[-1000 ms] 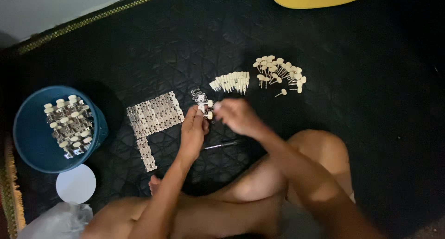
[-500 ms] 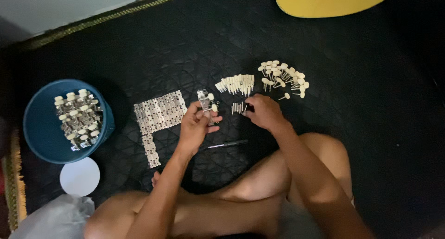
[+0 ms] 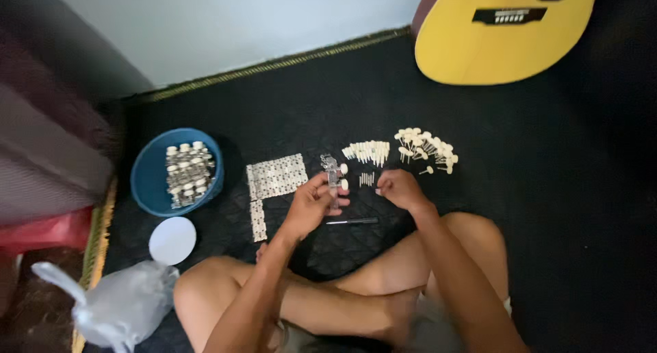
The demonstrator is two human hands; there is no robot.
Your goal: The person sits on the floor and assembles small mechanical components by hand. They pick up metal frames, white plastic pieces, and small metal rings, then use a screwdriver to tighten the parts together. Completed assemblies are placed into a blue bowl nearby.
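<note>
The left hand [image 3: 309,204] grips the metal tuner strip [image 3: 332,177] upright; the right hand [image 3: 400,188], loosely curled, hovers just beside it.

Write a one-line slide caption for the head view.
Seated on a black mat, left hand holds a tuner strip; right hand rests by small pegs, blue bowl and guitar nearby.

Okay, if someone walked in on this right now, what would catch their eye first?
Probably the yellow guitar lying at the top right of the black mat. Then the blue bowl of metal parts at the left, and in the middle the left hand holding a metal strip with cream knobs, the right hand beside it.
</note>
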